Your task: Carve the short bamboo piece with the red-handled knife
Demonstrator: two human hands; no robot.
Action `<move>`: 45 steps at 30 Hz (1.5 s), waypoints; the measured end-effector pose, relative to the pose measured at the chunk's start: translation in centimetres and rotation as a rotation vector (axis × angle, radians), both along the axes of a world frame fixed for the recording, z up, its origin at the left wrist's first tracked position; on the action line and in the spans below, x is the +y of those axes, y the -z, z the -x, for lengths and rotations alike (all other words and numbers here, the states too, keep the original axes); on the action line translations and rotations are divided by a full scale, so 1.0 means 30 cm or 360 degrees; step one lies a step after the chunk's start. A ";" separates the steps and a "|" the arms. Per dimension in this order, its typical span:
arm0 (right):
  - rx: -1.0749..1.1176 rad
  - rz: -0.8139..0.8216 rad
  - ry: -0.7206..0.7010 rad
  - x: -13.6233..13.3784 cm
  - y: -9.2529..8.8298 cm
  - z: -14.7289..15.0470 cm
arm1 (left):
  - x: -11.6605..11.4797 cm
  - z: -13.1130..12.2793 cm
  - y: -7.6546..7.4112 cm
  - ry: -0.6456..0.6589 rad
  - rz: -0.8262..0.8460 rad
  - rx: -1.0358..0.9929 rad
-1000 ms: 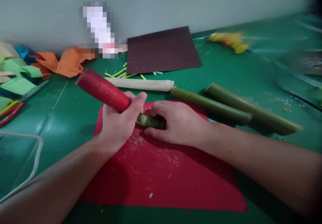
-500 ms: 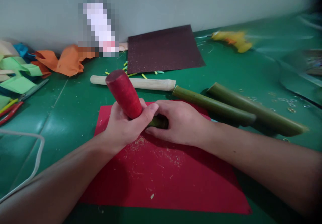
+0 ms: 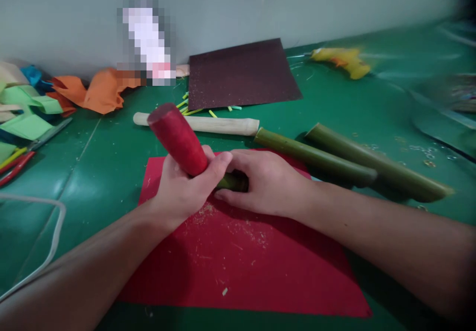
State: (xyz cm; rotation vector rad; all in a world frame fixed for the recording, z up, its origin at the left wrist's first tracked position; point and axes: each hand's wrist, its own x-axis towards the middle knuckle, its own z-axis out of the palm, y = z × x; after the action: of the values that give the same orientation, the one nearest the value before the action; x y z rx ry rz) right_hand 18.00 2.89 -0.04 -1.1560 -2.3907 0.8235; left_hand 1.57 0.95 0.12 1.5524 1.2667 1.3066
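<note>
My left hand [image 3: 186, 184] is closed around a red handle [image 3: 178, 137], thick and round, that leans up and to the left. The tool's working end is hidden below the fingers. Against it, my right hand [image 3: 269, 179] grips a short piece of green bamboo [image 3: 236, 181], whose lower side I cannot see. Both hands meet over a red sheet [image 3: 238, 271] sprinkled with pale shavings. Just beyond it lie a peeled bamboo stick [image 3: 223, 125] and two green bamboo pieces [image 3: 312, 152] with slanted ends.
Behind is a dark brown sheet [image 3: 241, 75] against the wall, with a yellow glue gun [image 3: 344, 62] to its right. At left are crumpled orange paper [image 3: 104, 90], red-handled scissors [image 3: 18, 167] and a white cord [image 3: 57, 231]. Small rings [image 3: 427, 150] lie scattered at right.
The top of the red handle has tipped slightly to the left in my left hand. My right hand keeps its hold on the bamboo.
</note>
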 end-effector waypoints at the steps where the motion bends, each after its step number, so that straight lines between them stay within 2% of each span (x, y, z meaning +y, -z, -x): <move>1: 0.0005 0.0009 0.0001 -0.001 0.000 -0.001 | 0.000 -0.001 0.002 0.0005 -0.0015 0.0030; 7: 0.0040 -0.0031 -0.0001 -0.004 0.002 -0.005 | 0.000 -0.002 0.009 -0.0028 0.0006 0.0101; 13: -0.0051 -0.0163 0.0015 0.008 0.008 0.000 | 0.015 0.002 0.006 -0.0252 -0.0040 0.0030; 20: 0.0006 -0.0048 0.0010 0.002 0.004 -0.002 | 0.007 0.007 0.008 -0.0030 -0.0027 -0.0019; 28: 0.0082 -0.0026 0.0000 0.002 0.006 -0.004 | 0.004 0.002 0.007 0.0055 0.0000 0.0155; 36: -0.0035 -0.0144 0.0007 0.002 0.004 0.001 | 0.013 -0.003 -0.002 -0.0173 0.0021 -0.0041; 42: -0.0035 -0.0066 0.0003 0.002 -0.001 0.000 | 0.011 0.000 -0.015 -0.0091 0.0106 -0.0021; 45: 0.0011 -0.0023 -0.0012 0.002 -0.003 0.001 | 0.009 0.003 -0.009 -0.0009 0.0053 0.0076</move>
State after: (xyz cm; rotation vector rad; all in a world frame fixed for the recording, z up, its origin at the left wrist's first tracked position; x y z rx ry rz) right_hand 17.98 2.96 0.05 -1.1373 -2.3932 0.8104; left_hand 1.48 1.22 0.39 1.5660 1.3170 1.2526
